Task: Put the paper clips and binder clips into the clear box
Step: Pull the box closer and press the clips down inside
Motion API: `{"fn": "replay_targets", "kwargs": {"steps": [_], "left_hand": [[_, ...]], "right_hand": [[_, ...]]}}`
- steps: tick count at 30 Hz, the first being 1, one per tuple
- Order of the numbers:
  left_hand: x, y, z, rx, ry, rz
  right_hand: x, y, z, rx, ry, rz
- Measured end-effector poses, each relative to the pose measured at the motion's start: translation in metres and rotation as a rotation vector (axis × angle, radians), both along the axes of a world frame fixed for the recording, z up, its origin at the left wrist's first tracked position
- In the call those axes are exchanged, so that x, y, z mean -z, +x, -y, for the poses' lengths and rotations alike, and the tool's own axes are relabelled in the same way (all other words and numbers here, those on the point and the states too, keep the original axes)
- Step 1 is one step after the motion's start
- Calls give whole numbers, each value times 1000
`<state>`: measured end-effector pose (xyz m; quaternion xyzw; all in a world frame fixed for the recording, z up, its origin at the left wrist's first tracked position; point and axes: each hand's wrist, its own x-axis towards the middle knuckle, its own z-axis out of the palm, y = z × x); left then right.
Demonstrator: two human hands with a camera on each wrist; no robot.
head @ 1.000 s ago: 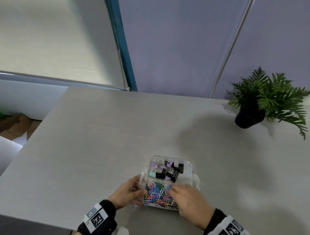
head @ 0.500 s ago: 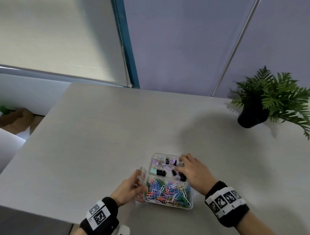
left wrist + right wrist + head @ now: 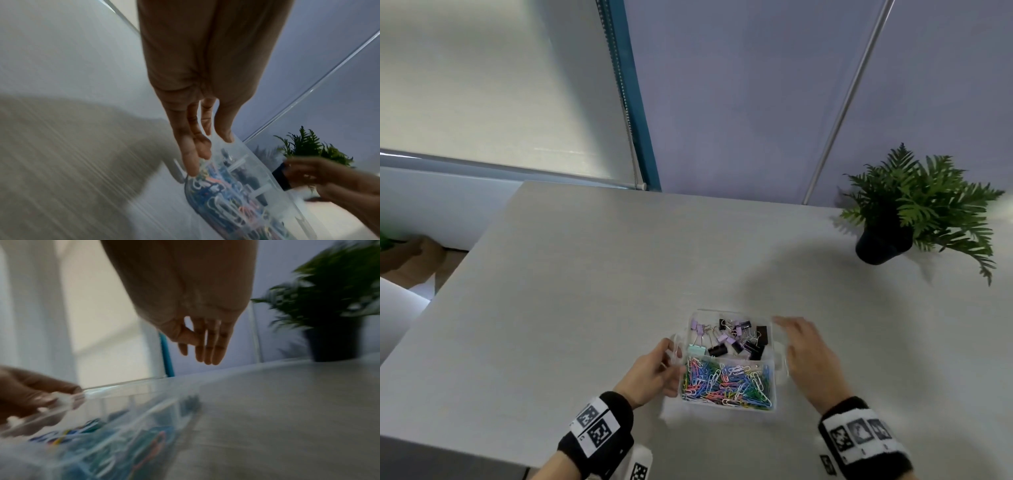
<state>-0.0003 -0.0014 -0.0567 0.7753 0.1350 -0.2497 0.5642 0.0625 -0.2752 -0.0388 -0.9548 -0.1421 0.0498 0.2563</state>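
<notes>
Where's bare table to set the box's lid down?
Bare table stretches left of the box and behind it to the wall; also between box and plant. Crowded: both box sides, with the left hand and right hand.

Clear box point(image 3: 777, 394) of paper clips point(image 3: 726, 383) and binder clips point(image 3: 732, 337) on grey table point(image 3: 585, 291), left hand point(image 3: 650, 373) holding its side, right hand point(image 3: 808, 359) open beside it, potted fern point(image 3: 914, 212) far right

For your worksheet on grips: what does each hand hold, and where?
Left hand pinches the clear box by its left-side latch tab; right hand holds nothing.
</notes>
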Motion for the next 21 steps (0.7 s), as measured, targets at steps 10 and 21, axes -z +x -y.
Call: {"fn": "replay_targets", "kwargs": {"steps": [10, 21], "left_hand": [[-2, 36, 12, -60, 24, 63], [2, 70, 17, -118, -68, 62]], "right_hand": [[11, 3, 3, 235, 335, -604], [9, 32, -1, 227, 275, -565]]}}
